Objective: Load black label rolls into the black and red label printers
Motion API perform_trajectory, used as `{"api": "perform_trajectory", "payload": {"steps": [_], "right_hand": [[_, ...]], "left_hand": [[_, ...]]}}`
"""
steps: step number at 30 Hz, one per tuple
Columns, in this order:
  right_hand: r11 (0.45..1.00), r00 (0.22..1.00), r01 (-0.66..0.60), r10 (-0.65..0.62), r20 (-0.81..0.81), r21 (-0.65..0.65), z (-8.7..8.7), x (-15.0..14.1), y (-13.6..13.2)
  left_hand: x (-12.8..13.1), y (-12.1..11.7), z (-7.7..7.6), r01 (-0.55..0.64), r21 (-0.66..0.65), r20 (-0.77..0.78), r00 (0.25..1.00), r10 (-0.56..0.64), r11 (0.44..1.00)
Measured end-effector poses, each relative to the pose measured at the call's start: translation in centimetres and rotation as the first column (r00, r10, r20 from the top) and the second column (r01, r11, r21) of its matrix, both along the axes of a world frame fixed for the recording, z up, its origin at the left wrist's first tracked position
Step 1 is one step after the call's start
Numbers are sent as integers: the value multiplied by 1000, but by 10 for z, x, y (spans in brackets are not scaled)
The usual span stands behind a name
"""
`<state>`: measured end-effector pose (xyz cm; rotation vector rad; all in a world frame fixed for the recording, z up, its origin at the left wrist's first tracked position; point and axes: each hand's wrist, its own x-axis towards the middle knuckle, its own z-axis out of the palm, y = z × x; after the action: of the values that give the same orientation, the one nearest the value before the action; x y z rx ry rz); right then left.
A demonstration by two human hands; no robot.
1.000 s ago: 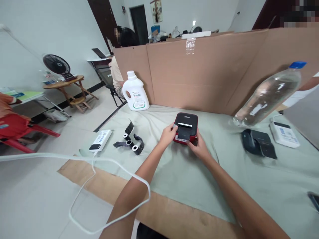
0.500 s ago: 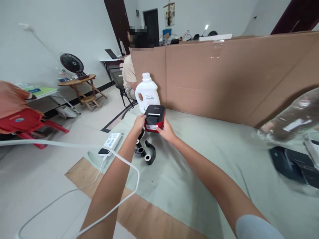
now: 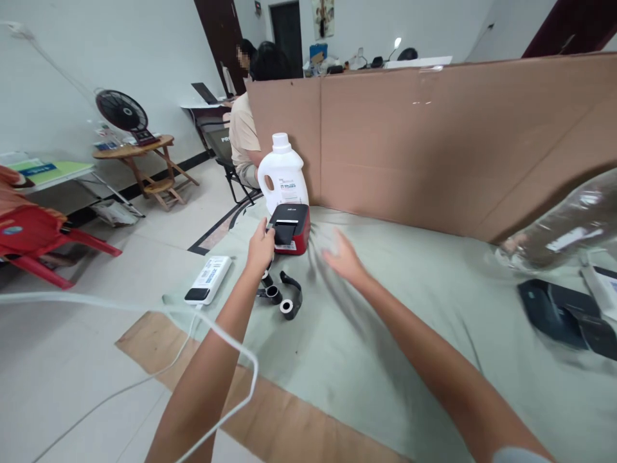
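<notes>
A small red-and-black label printer (image 3: 301,228) stands on the green cloth (image 3: 337,360), just in front of a white jug (image 3: 284,170). A black strip hangs from the slot on its front. At its left side, my left hand (image 3: 261,247) grips the edge, thumb toward the front. My right hand (image 3: 348,260) is off the printer, a little to its right, fingers apart and blurred, holding nothing. Several black ribbon rolls (image 3: 286,307) lie close in front of the printer, partly behind my left hand.
A white power bank (image 3: 208,280) with a cable lies at left. A looping white cable (image 3: 243,350) crosses the foreground. Cardboard (image 3: 400,148) stands along the back. At right are a large plastic bottle (image 3: 559,225) and a black device (image 3: 559,312). A seated person (image 3: 244,132) is behind.
The printer has moved left, from mid-cloth to beside the white jug, past the rolls. My right hand has let go of it and moved right. The view has turned rightward.
</notes>
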<state>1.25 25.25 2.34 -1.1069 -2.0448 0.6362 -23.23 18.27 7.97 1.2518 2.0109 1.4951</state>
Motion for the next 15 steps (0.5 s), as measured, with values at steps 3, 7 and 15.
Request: {"api": "perform_trajectory", "payload": {"steps": [3,7,15], "right_hand": [[949,943,260,-289,167,177,16,137,-15],[657,517,697,-739,433,287,42,306,-47],[405,321,914,-678,661,-27,48,407,-59]], "left_hand": [[61,-53,-3,194,50,-239,955,-177,980],[163,-101,-33,639,-248,-480,572,-665,728],[234,-119,-74,796,-510,-567,-27,-824,325]]}}
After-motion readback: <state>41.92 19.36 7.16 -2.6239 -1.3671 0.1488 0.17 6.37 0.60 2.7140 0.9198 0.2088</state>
